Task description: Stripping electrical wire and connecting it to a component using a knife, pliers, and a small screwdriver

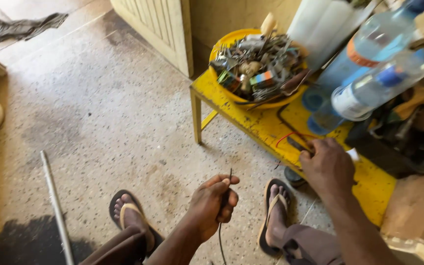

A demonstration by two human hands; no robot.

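Currently left hand (213,203) clenched on thin black wire (228,182) over the floor, right hand (327,167) pinching small tool (298,145) on yellow desk (266,128); advise steady wire tip and firm pinch before joining.

The bench (266,125) is wood with yellow paint, chipped and scratched at the edges. The bowl (222,46) is smooth yellow plastic, full of dull grey metal parts (261,61). The two bottles (374,73) are clear glossy plastic. The floor (114,113) is speckled stone, matt and stained. The pipe (55,206) is pale dull metal. The left hand (214,203) pinches a thin dark wire (230,175), matt. The rag (20,27) is grey crumpled cloth
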